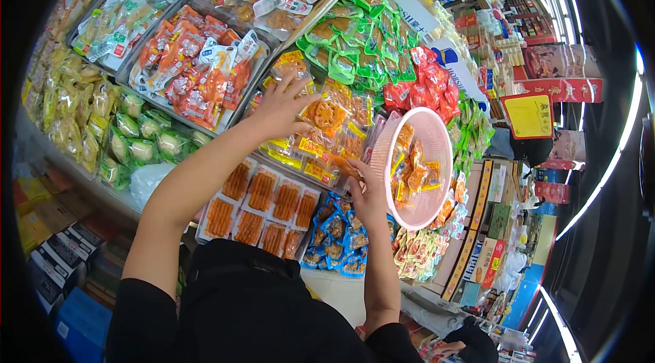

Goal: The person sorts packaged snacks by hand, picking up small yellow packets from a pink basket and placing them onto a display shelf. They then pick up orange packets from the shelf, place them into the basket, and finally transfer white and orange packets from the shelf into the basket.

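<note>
My left hand [283,109], fingers spread, rests over the clear-and-yellow snack packets [327,117] in the middle tray. At the near right edge of that same pile is my right hand [368,192]. Its fingers and thumb are apart and touch the packets there; no firm grip shows. Just right of my right hand stands a pink plastic basket [445,192], tilted in this view. Inside the basket lie several orange snack packets [409,165] with yellow labels.
Red-orange packets [198,69] fill a tray on the left. Green packets [368,35] and red packets [426,83] lie beyond my hands. Boxed brown sticks [263,189] and blue packets [338,233] sit nearest my body. Another person [471,342] is at lower right.
</note>
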